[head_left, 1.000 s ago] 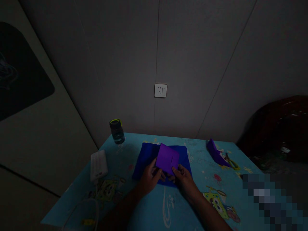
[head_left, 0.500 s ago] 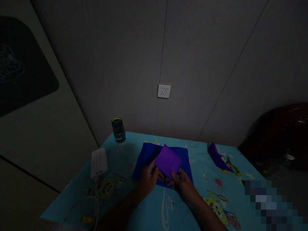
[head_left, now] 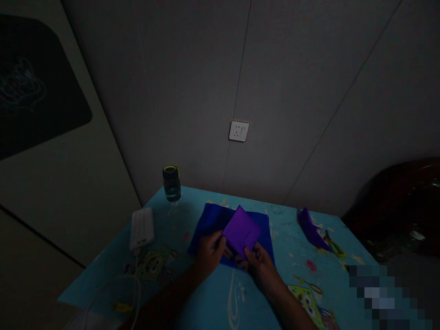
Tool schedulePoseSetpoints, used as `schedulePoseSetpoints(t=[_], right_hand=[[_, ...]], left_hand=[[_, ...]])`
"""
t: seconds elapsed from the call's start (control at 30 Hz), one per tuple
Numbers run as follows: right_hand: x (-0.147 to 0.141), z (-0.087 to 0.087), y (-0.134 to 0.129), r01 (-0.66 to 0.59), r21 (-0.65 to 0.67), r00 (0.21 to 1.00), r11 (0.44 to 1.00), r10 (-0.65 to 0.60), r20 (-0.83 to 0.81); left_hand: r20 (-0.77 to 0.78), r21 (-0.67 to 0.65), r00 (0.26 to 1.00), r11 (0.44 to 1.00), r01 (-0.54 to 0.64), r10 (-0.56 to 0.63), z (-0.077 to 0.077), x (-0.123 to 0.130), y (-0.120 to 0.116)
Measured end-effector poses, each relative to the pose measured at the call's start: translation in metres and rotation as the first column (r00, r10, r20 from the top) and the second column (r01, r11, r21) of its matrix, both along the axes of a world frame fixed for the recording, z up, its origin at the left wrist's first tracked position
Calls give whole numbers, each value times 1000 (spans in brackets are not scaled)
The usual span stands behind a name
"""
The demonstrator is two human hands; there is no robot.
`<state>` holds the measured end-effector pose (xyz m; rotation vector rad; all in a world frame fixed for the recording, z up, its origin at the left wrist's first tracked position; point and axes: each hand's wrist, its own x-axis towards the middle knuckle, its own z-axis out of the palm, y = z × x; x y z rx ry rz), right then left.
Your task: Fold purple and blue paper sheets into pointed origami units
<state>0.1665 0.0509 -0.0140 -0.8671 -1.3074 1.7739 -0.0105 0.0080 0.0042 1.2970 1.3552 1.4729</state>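
Note:
Between my two hands is a folded square of purple paper (head_left: 241, 230), tilted with one corner pointing up and a short slit or crease line near its right side. My left hand (head_left: 210, 250) pinches its left corner, thumb on the near face. At the lower right edge, my right hand (head_left: 260, 261) grips it, thumb on top and fingers curled beneath. Under the paper lies a dark blue sheet (head_left: 213, 219), partly covered by the paper and my hands. The fingers behind the paper are partly hidden.
A water bottle (head_left: 171, 184) stands at the back left, a white power bank (head_left: 142, 228) with a cable nearer. At the right lie a folded purple piece (head_left: 311, 230) and yellow-green-handled scissors (head_left: 336, 248). A patterned blue cloth covers the table (head_left: 192, 302). A wall socket (head_left: 239, 131) is behind.
The camera view has shifted and tilted slightly. Both hands keep their hold on the purple paper, which has turned only a little.

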Motion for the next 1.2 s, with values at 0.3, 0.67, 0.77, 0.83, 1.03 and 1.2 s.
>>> schedulePoseSetpoints(t=[0.3,0.67,0.77,0.83,1.03,1.2], right_hand=[[-2,10,-2,37,98,994,994,-46,96],[-1,16,-4,41,102,995,994,-50,87],[0,16,-3,40,116,996,992,-49,77],[-1,17,-3,18,135,997,991,-29,77],[-1,21,-4,-5,188,995,982,-13,96],[0,16,-2,34,208,996,978,-51,80]], left_hand=[[-14,30,995,994,-102,103,-3,-5,4],[-10,14,999,999,-39,39,5,-7,1],[-48,58,995,994,89,-86,7,-8,-4],[-23,56,991,990,132,-131,7,-8,-6],[51,-18,996,997,80,-79,2,-2,1],[71,-40,994,995,89,-86,-1,-3,6]])
